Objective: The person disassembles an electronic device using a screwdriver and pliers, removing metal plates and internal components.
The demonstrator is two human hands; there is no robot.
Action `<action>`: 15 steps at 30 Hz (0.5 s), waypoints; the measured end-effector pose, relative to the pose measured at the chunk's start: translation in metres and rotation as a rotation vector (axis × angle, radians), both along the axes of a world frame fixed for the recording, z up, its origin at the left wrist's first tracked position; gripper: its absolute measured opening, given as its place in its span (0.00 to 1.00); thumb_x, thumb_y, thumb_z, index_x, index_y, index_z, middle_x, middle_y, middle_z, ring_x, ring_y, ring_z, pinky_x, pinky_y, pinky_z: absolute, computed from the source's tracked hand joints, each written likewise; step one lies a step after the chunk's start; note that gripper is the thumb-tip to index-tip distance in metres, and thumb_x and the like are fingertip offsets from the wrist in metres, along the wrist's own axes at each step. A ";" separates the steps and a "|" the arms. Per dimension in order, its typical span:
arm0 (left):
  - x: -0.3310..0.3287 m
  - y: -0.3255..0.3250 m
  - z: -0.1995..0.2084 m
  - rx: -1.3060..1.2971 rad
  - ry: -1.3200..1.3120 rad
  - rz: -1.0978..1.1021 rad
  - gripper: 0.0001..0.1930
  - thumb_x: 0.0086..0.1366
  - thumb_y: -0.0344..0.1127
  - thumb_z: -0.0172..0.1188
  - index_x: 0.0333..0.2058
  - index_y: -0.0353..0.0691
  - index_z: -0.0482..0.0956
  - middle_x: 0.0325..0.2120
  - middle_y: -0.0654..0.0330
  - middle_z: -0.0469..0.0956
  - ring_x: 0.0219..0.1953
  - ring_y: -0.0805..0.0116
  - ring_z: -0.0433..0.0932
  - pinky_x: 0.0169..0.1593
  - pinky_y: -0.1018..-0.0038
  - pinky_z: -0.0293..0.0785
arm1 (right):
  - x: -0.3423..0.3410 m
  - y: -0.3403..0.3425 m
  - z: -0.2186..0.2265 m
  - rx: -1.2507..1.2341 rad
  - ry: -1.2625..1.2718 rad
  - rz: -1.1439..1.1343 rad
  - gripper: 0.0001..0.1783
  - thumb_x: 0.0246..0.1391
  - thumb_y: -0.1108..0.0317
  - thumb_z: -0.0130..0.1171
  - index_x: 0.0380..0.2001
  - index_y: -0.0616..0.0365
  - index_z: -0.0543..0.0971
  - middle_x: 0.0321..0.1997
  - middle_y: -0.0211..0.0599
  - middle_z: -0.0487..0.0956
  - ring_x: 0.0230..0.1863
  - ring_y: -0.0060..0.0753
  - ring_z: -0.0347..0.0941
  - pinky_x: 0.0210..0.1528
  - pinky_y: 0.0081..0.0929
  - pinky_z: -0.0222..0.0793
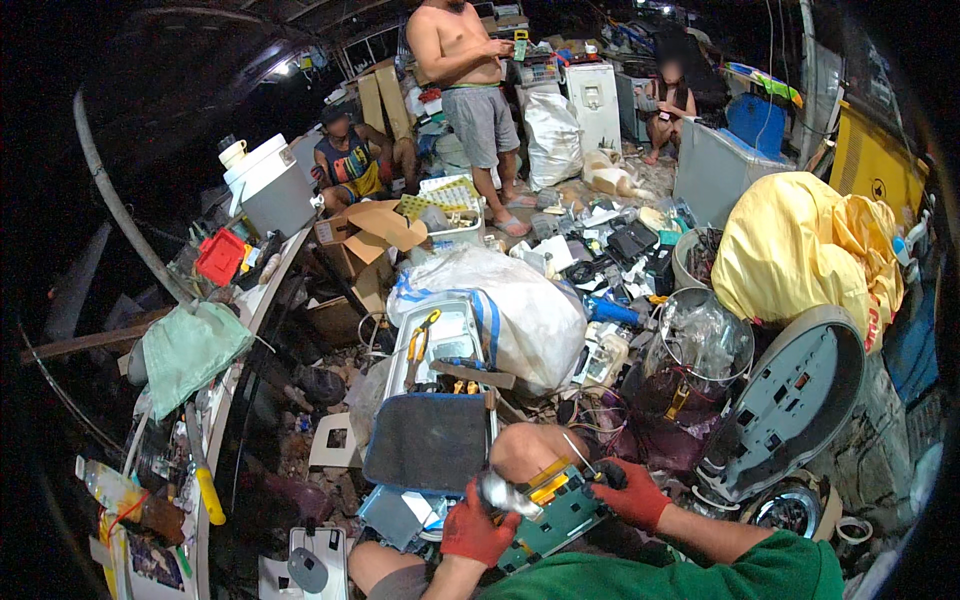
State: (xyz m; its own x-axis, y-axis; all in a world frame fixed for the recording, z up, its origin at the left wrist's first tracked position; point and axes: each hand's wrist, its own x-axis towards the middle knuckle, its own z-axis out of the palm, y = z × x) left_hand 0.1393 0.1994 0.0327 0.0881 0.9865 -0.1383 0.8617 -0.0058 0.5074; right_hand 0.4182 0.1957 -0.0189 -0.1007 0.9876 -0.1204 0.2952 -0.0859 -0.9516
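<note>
A green circuit board with yellow parts along its upper edge lies across my lap. My left hand, in a red glove, is closed on the board's left end. By its fingertips is a shiny, blurred metal piece whose kind I cannot make out. Over the board's right end, my right hand, also red-gloved, is closed on what looks like a black-handled screwdriver. Its thin, light shaft points up and left, above the board. The fingers partly hide the handle.
Ahead stands a white bin with yellow-handled pliers on top. A white sack lies behind it. A grey oval shell leans at right, below a yellow sack. Scrap covers the floor. Three people are farther back.
</note>
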 end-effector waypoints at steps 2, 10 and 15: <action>-0.007 0.006 -0.020 -0.003 -0.013 -0.050 0.38 0.58 0.50 0.64 0.62 0.36 0.62 0.38 0.39 0.81 0.43 0.39 0.80 0.47 0.52 0.76 | 0.004 -0.002 -0.010 -0.005 -0.023 0.012 0.19 0.54 0.60 0.65 0.46 0.57 0.79 0.40 0.41 0.83 0.42 0.29 0.78 0.49 0.33 0.73; 0.001 0.015 -0.018 0.013 -0.112 -0.160 0.24 0.59 0.50 0.62 0.49 0.41 0.77 0.41 0.45 0.81 0.46 0.41 0.79 0.49 0.54 0.76 | 0.015 -0.003 -0.023 0.019 0.059 0.083 0.29 0.56 0.60 0.63 0.58 0.59 0.72 0.52 0.49 0.80 0.54 0.43 0.76 0.59 0.39 0.69; -0.001 0.017 -0.024 0.011 -0.078 -0.127 0.22 0.59 0.48 0.61 0.48 0.42 0.77 0.42 0.45 0.81 0.45 0.43 0.79 0.48 0.54 0.76 | 0.027 -0.013 -0.023 0.253 -0.267 0.162 0.36 0.57 0.62 0.61 0.67 0.58 0.63 0.59 0.54 0.74 0.60 0.51 0.71 0.64 0.41 0.64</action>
State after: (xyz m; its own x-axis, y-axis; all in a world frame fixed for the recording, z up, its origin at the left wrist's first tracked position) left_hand 0.1386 0.2165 0.0083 0.2223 0.9681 -0.1159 0.8116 -0.1179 0.5723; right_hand 0.4457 0.1828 -0.0421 -0.2553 0.9634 0.0810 0.5259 0.2087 -0.8245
